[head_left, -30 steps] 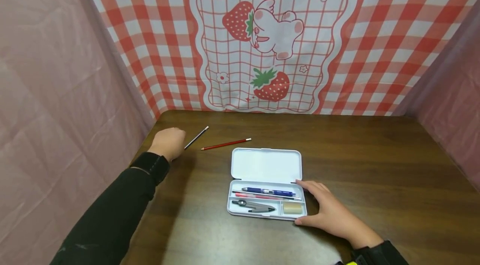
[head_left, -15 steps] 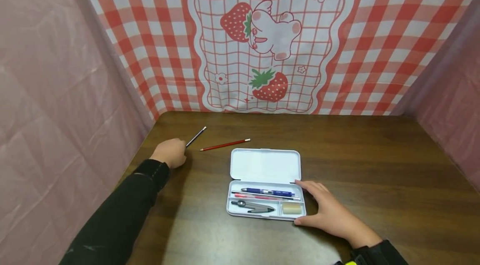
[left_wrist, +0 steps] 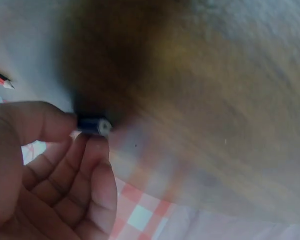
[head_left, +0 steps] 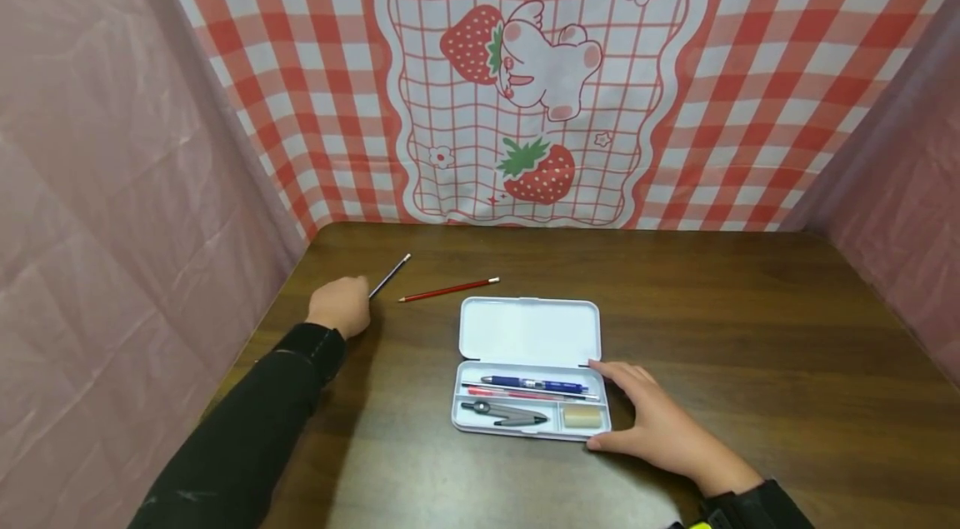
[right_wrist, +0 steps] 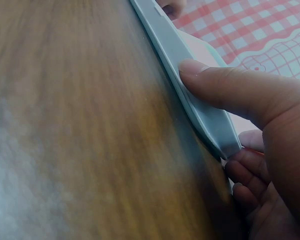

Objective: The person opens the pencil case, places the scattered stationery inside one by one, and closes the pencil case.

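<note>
Thumb and fingertips of the left hand pinched a dark pencil near one end, closed down to its thickness, at the left of the worktop; its white-tipped end pointed away to the far right (whether it lay clear of the wood, I could not tell). A red pencil lay just beside it. Nearer and further right, the pencil case stood open, lid folded back, and the right hand, spread to the case's depth, gripped its right end. A blue pen and a thin pink pen shared the long compartment, with a compass and an eraser nearer. The likeliest trouble, I judged, was the dark pencil twisting loose, pinched so near its end. A low sweep rightward could roll the red pencil; a slackened right hand might let the case slide.
</note>
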`<state>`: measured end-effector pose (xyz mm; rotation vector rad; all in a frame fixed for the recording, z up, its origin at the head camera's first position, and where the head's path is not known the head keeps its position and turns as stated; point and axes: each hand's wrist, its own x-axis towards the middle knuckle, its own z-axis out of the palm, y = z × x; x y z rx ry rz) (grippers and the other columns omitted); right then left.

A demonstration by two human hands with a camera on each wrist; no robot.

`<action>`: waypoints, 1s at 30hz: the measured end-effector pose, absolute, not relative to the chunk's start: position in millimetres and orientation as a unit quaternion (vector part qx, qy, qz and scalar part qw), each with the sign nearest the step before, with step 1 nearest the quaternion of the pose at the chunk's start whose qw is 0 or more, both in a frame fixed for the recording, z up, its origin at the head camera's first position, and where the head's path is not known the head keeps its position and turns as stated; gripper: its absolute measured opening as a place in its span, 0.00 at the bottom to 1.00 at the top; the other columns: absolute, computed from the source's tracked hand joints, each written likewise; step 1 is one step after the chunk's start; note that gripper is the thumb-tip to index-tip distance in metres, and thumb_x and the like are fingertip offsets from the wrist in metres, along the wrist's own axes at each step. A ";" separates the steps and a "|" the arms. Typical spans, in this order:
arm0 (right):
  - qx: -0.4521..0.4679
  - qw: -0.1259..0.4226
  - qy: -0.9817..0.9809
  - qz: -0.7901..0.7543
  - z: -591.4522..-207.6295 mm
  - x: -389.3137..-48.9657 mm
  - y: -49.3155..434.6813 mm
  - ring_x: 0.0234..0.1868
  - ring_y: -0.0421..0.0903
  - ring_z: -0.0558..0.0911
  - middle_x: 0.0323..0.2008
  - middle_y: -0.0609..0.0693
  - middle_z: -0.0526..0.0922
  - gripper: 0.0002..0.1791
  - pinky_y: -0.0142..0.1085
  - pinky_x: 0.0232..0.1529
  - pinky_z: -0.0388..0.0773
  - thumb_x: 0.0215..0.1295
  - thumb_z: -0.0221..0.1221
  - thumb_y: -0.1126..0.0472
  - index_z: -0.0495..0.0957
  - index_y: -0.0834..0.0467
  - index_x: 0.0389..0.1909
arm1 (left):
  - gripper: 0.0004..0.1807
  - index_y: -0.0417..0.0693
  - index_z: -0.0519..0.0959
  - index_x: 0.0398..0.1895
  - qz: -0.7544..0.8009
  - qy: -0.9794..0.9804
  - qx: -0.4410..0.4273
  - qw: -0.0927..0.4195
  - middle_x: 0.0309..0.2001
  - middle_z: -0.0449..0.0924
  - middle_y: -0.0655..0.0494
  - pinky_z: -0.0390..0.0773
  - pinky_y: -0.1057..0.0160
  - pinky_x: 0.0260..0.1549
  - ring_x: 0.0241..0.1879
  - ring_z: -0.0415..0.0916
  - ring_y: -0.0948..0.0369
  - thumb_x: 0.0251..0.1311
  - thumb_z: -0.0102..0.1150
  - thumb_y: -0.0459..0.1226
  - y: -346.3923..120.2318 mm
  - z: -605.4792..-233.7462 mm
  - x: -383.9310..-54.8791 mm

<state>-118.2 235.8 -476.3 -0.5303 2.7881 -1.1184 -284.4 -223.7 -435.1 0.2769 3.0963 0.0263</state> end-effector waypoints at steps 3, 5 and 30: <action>-0.174 0.046 0.913 -0.366 -475.8 -118.0 235.3 0.69 0.61 0.66 0.67 0.54 0.74 0.56 0.65 0.64 0.63 0.46 0.77 0.34 0.68 0.55 0.74 | 0.06 0.37 0.82 0.38 0.008 0.998 0.063 0.020 0.38 0.85 0.40 0.81 0.41 0.31 0.38 0.84 0.44 0.60 0.58 0.30 -224.4 -435.8 -284.8; -0.175 0.044 0.913 -0.367 -475.5 -117.8 234.9 0.69 0.61 0.67 0.66 0.54 0.74 0.56 0.65 0.64 0.64 0.46 0.77 0.34 0.68 0.56 0.74 | 0.05 0.37 0.82 0.36 0.009 0.998 0.055 0.022 0.37 0.85 0.40 0.81 0.41 0.30 0.37 0.83 0.44 0.60 0.58 0.30 -223.6 -435.9 -284.1; -0.175 0.038 0.915 -0.360 -475.9 -118.8 233.4 0.68 0.59 0.68 0.66 0.53 0.74 0.56 0.63 0.64 0.64 0.46 0.78 0.34 0.69 0.54 0.74 | 0.09 0.46 0.79 0.35 0.149 0.987 0.057 -0.024 0.34 0.82 0.51 0.78 0.48 0.34 0.34 0.79 0.51 0.57 0.68 0.39 -188.2 -422.9 -264.9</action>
